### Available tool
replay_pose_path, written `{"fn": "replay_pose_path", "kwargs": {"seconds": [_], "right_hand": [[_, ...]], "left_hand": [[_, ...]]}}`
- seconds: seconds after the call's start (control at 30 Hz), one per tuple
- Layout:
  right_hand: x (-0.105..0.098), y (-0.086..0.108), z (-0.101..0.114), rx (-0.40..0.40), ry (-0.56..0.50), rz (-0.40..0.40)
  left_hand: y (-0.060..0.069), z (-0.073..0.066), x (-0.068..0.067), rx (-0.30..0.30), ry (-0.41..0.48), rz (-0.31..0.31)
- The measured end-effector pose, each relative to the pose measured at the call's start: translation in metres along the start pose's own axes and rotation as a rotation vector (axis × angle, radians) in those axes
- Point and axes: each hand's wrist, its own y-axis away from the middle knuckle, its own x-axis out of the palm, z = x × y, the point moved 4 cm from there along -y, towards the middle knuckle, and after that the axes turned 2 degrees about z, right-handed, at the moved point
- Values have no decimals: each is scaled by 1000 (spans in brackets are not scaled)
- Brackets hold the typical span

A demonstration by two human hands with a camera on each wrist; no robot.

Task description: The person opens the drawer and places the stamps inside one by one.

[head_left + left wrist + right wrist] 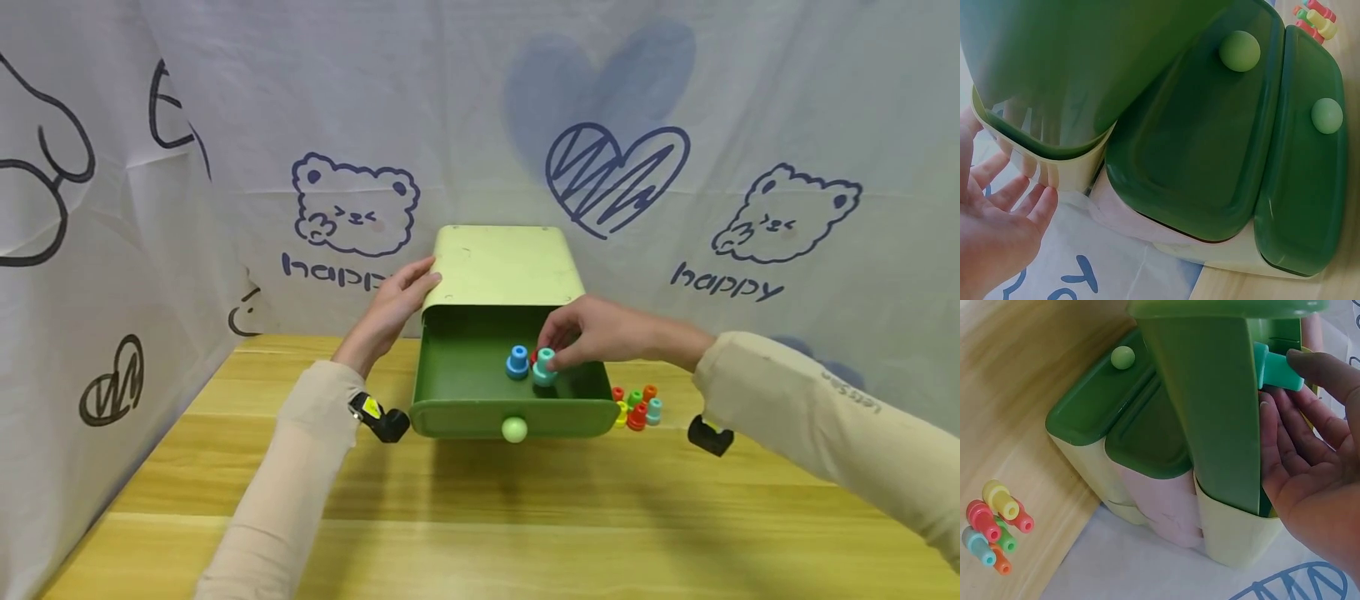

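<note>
A small tabletop cabinet (502, 258) with a cream shell has its green top drawer (465, 419) pulled out. Fingers of my left hand (392, 308) rest against the cabinet's left side; in the left wrist view the left hand (1007, 219) touches the cream shell with extended fingers. Over the drawer's right part, my right hand (596, 329) pinches a teal stepped peg (545, 367) between thumb and fingers. The right wrist view shows the thumb on that teal peg (1282, 370). A blue peg (517, 363) stands in the drawer, and a red peg (534, 357) is mostly hidden behind the teal one.
Several coloured pegs (637, 415) stand grouped on the wooden table (525, 533) right of the cabinet. Two lower green drawers, a middle one (1191, 137) and a bottom one (1304, 162), sit pushed in. A printed white cloth (480, 108) hangs behind.
</note>
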Motion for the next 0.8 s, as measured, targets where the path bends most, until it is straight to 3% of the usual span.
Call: {"fn": "replay_pose_path", "kwargs": {"seconds": [0.8], "right_hand": [[3, 0, 0, -10, 107, -26]], "left_hand": [[-1, 1, 0, -4, 1, -4]]}}
